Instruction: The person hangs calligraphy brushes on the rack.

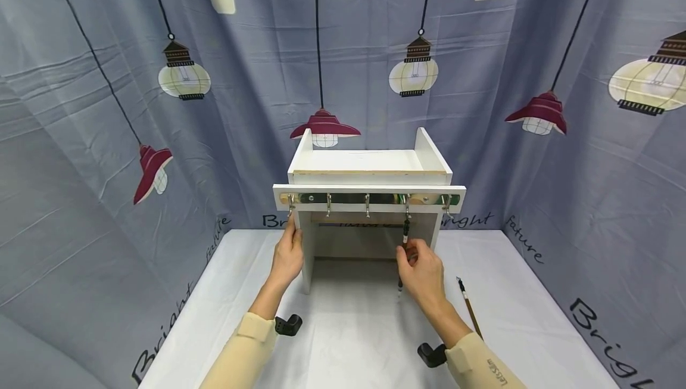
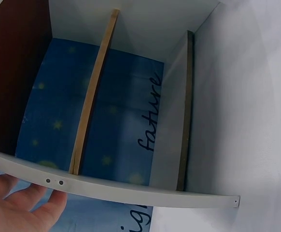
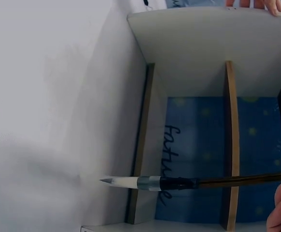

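Note:
A white wooden shelf unit stands on the white tabletop, with a row of metal hooks along its front rail. My left hand holds the unit's left side panel; the fingers lie against its outer face, and the thumb is mostly out of the left wrist view. Under the hooks on the right, my right hand pinches the dark handle of a calligraphy brush, pale bristles downward. Its upper end meets a hook; whether the loop is over it is too small to tell.
Another brush with a brown handle lies on the tabletop, right of my right forearm. Inside the unit, wooden-edged crosspieces span the back. A patterned blue-grey curtain hangs behind and on both sides.

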`<action>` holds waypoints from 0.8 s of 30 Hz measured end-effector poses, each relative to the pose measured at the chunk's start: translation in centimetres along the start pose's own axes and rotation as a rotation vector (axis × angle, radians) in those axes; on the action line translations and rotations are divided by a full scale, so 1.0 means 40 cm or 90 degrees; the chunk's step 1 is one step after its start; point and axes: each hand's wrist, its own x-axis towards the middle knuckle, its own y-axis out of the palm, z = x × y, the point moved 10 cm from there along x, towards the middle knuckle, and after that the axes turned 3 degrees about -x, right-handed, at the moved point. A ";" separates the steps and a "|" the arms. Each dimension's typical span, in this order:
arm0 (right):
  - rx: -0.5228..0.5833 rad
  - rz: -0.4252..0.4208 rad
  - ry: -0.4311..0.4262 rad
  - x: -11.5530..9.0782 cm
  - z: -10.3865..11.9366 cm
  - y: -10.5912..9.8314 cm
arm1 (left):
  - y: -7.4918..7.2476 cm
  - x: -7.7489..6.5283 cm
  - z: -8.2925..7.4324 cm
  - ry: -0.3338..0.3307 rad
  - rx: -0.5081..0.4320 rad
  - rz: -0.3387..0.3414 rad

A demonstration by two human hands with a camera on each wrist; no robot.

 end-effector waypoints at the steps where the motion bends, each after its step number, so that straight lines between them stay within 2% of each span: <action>1: 0.000 0.006 0.002 0.001 0.000 0.001 | -0.001 0.001 0.000 0.001 0.000 -0.001; 6: -0.015 0.038 0.023 -0.004 -0.006 0.000 | -0.003 0.002 0.005 -0.004 -0.001 0.000; 10: -0.023 0.045 0.036 -0.011 -0.013 -0.029 | 0.001 0.002 0.010 -0.017 -0.005 0.009; 18: -0.049 0.006 0.014 -0.010 -0.039 -0.123 | 0.005 0.004 0.010 -0.017 -0.007 0.009; 24: -0.084 -0.019 0.025 -0.007 -0.076 -0.171 | 0.002 0.002 0.006 -0.013 -0.002 0.008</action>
